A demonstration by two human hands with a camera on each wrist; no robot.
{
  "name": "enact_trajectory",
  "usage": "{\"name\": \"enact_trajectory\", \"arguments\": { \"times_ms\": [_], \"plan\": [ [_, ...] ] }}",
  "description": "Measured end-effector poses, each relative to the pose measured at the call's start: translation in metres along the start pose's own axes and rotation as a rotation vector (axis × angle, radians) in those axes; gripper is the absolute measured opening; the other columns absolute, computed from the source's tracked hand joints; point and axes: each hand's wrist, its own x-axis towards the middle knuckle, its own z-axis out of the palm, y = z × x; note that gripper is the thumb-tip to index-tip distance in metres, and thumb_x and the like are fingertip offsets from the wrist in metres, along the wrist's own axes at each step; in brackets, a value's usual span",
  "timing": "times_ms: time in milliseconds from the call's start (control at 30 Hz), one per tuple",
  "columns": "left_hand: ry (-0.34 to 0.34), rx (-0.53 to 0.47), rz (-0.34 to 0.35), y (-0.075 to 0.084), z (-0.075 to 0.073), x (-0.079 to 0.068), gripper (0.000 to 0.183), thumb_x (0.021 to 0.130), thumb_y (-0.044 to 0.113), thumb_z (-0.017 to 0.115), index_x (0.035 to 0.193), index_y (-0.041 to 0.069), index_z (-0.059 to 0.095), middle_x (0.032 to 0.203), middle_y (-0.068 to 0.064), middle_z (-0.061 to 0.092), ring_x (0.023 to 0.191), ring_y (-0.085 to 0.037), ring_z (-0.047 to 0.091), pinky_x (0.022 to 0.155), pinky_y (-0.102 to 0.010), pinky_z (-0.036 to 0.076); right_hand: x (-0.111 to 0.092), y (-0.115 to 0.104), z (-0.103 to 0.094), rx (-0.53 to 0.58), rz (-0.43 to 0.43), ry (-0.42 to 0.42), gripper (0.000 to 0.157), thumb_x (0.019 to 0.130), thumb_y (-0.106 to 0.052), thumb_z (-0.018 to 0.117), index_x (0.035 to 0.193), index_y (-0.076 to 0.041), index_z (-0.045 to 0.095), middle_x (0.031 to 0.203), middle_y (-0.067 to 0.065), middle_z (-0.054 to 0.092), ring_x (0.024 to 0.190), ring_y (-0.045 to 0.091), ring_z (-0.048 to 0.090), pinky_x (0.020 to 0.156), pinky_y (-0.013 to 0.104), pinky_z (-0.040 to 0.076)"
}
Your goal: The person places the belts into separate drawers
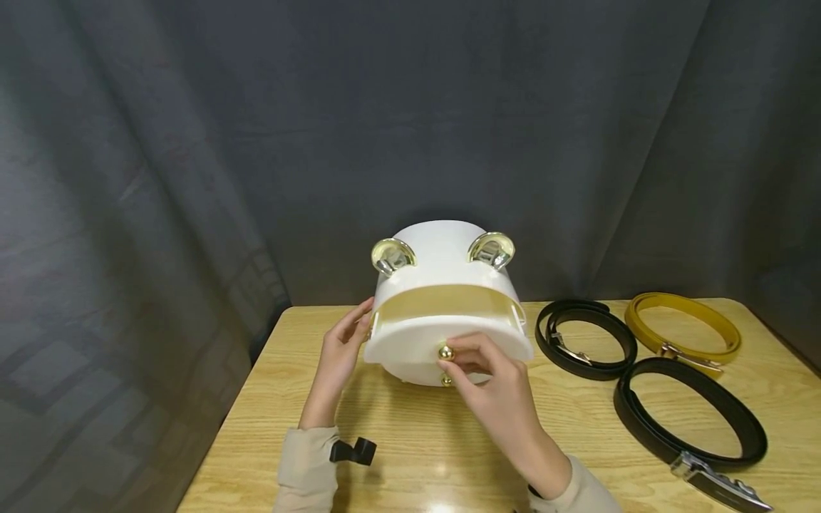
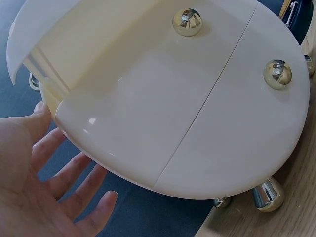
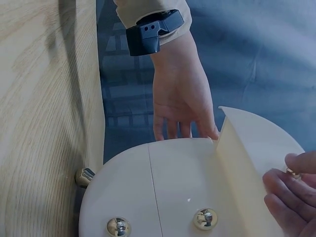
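Note:
A white rounded storage box (image 1: 442,246) with gold ears stands on the table, its top drawer (image 1: 400,340) pulled partway out. Thumb and fingers of my right hand (image 1: 497,377) pinch the gold knob (image 1: 446,352) on that drawer's front. My left hand (image 1: 340,353) rests against the box's left side, with its fingers spread along the edge in the left wrist view. Below the pulled drawer, two closed fronts show there, each with a gold knob (image 2: 187,22). A short gold foot (image 2: 268,194) props the box at its base.
To the right lie two coiled black belts, one farther back (image 1: 586,338) and one nearer (image 1: 693,413) with a silver buckle (image 1: 718,481). A coiled mustard belt (image 1: 683,324) lies behind them. A dark curtain (image 1: 410,128) hangs behind the wooden table (image 1: 244,442).

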Motion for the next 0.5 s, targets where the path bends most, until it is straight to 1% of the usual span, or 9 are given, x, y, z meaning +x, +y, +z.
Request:
{"name": "enact_trajectory", "arguments": {
  "times_ms": [233, 333, 500],
  "plan": [
    [-0.003, 0.0, -0.001, -0.0011, -0.0005, -0.0017, 0.04, 0.104, 0.027, 0.054, 0.141, 0.013, 0.057, 0.139, -0.007, 0.057, 0.118, -0.024, 0.058, 0.097, -0.034, 0.048, -0.0018, -0.0021, -0.0007, -0.006, 0.01, -0.015, 0.035, 0.073, 0.01, 0.082, 0.101, -0.005, 0.068, 0.085, 0.001, 0.074, 0.07, 0.009, 0.07, 0.061, 0.02, 0.055],
    [0.004, -0.005, -0.005, -0.0013, -0.0002, -0.0015, 0.04, 0.103, 0.028, 0.055, 0.14, 0.014, 0.058, 0.138, -0.006, 0.058, 0.116, -0.022, 0.059, 0.097, -0.035, 0.048, -0.0025, -0.0035, -0.0015, -0.007, 0.016, -0.021, 0.036, 0.072, 0.011, 0.082, 0.1, -0.005, 0.067, 0.085, 0.0, 0.074, 0.07, 0.009, 0.07, 0.061, 0.02, 0.055],
    [-0.001, -0.006, 0.002, 0.0001, 0.0, -0.0008, 0.04, 0.104, 0.028, 0.054, 0.141, 0.014, 0.057, 0.139, -0.007, 0.057, 0.117, -0.023, 0.059, 0.098, -0.037, 0.047, -0.0032, -0.0059, -0.0022, 0.001, 0.013, -0.023, 0.038, 0.071, 0.014, 0.082, 0.101, -0.005, 0.067, 0.086, 0.001, 0.073, 0.07, 0.01, 0.07, 0.06, 0.02, 0.054]
  ]
}}
